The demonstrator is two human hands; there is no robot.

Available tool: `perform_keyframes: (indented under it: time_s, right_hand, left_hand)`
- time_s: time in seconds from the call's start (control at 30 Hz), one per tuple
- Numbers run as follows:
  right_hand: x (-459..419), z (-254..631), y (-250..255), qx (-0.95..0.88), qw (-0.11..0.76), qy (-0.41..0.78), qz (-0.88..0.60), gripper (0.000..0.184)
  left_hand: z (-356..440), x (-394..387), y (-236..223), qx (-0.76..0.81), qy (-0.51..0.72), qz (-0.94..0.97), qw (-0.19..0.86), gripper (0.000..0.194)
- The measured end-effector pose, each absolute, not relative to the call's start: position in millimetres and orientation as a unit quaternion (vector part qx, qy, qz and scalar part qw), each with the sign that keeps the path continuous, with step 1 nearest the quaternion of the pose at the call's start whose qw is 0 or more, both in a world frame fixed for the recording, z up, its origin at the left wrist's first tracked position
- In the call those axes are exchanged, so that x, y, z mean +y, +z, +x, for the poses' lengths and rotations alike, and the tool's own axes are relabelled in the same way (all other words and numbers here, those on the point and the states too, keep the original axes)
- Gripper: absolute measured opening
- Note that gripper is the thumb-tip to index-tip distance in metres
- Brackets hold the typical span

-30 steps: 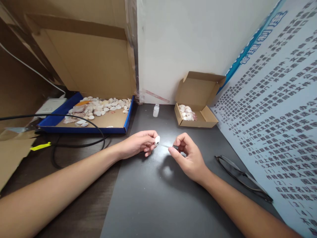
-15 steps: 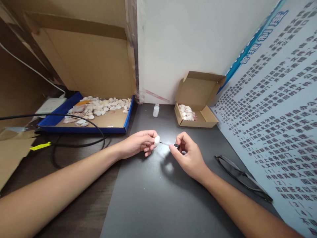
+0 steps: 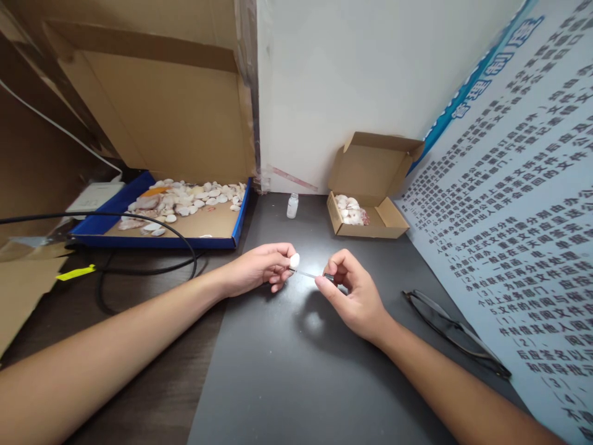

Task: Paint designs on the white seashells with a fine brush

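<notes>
My left hand (image 3: pixel 260 268) pinches a small white shell (image 3: pixel 294 260) just above the dark table (image 3: pixel 296 364). My right hand (image 3: pixel 354 295) is closed on a thin brush with a black cap (image 3: pixel 311 275), and its tip touches the underside of the shell. A small clear bottle (image 3: pixel 291 206) stands open behind the hands, near the wall.
A blue-rimmed cardboard tray (image 3: pixel 178 238) with several shells lies at the back left. A small open carton (image 3: pixel 365 213) with shells sits at the back right. Black cables (image 3: pixel 152 247) cross the left side. Dark glasses (image 3: pixel 456 334) lie right, beside a printed poster (image 3: pixel 509 204).
The brush tip has slid slightly along the shell and my right hand has shifted a little left and down. The left hand stays nearly still.
</notes>
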State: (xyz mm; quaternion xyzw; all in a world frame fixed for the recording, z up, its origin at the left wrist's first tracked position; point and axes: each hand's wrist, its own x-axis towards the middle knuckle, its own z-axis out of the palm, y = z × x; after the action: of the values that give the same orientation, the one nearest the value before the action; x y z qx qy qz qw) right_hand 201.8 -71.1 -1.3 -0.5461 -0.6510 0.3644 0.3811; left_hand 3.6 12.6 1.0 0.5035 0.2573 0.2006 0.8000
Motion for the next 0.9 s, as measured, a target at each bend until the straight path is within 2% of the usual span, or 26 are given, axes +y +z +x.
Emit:
perform_keyframes:
  time_s: [0.33,0.5,0.9]
  right_hand:
    - [-67.5,201.0,-0.8,-0.629,0.396,0.3,-0.598,0.041]
    - [-69.7,200.9,-0.4,-0.635,0.421,0.324,-0.56,0.043]
    - [-67.5,200.6,-1.9,-0.64,0.386,0.336,-0.573,0.043]
  left_hand:
    - [3.2,13.5,-0.7,0.255,0.199,0.505,0.8,0.008]
    - [3.2,13.4,0.3,0.256,0.197,0.509,0.798,0.008]
    - [2.5,12.2,1.7,0.252,0.201,0.512,0.796,0.011]
